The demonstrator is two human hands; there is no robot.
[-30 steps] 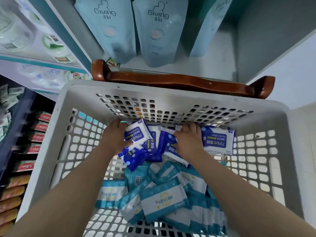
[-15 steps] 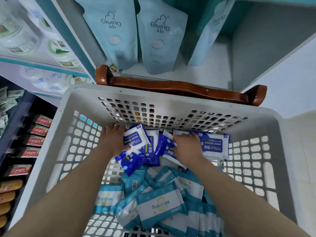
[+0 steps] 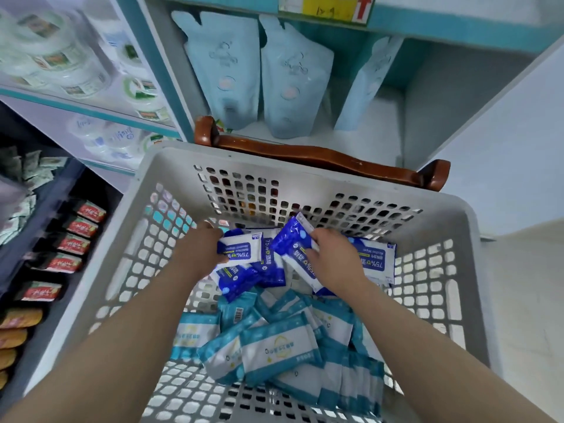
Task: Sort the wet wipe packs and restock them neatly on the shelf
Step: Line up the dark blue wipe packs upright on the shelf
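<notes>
A grey perforated basket [image 3: 305, 175] holds two kinds of wet wipe packs. Dark blue 75% alcohol wipe packs [image 3: 374, 259] lie at its far end, and several teal and white packs [image 3: 274, 349] are heaped nearer me. My left hand [image 3: 198, 251] grips one dark blue pack [image 3: 241, 250] by its left end. My right hand [image 3: 332, 257] holds another dark blue pack [image 3: 293, 239], tilted up off the pile. More dark blue packs lie between and under both hands.
The basket rests on a brown wooden chair back [image 3: 320, 157]. Behind it a white shelf [image 3: 378, 129] carries three upright pale blue pouches [image 3: 293, 83]. Left shelves hold white tubs [image 3: 52, 65] and red packets [image 3: 76, 242]. A yellow price tag [image 3: 329, 6] hangs above.
The view has tilted up toward the shelf. My right hand has raised one dark blue pack so it tips upward; my left hand has closed on the pack beside it.
</notes>
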